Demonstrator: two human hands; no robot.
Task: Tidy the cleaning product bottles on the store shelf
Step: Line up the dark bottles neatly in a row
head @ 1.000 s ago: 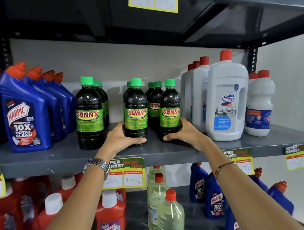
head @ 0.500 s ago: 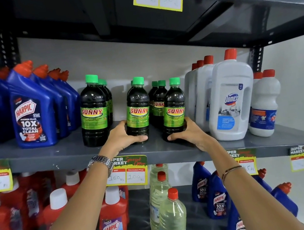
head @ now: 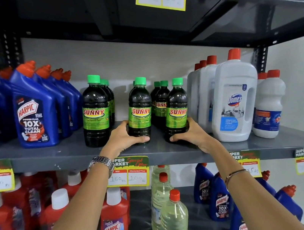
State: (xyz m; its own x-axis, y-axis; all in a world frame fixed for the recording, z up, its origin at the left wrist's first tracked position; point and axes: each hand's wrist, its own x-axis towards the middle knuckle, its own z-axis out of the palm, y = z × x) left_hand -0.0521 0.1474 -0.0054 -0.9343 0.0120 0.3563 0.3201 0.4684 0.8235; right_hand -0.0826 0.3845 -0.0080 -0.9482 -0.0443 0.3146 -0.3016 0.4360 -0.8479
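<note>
Dark Sunny bottles with green caps stand in short rows on the grey middle shelf (head: 70,154). My left hand (head: 124,138) wraps the base of the middle front Sunny bottle (head: 140,109). My right hand (head: 191,135) grips the base of the right front Sunny bottle (head: 176,111). A third front Sunny bottle (head: 95,112) stands untouched to the left, with more behind it. Both held bottles are upright and rest on the shelf.
Blue Harpic bottles (head: 33,113) fill the shelf's left. White Domex jugs (head: 234,98) and a smaller white bottle (head: 269,104) stand on the right. Below are red Harpic bottles (head: 114,226), clear bottles (head: 173,222) and more blue ones (head: 220,201). Price tags (head: 128,171) hang along the edge.
My hands stay on the same two bottles. The middle bottle has drawn slightly closer to the right one. The view has drifted a little to the left.
</note>
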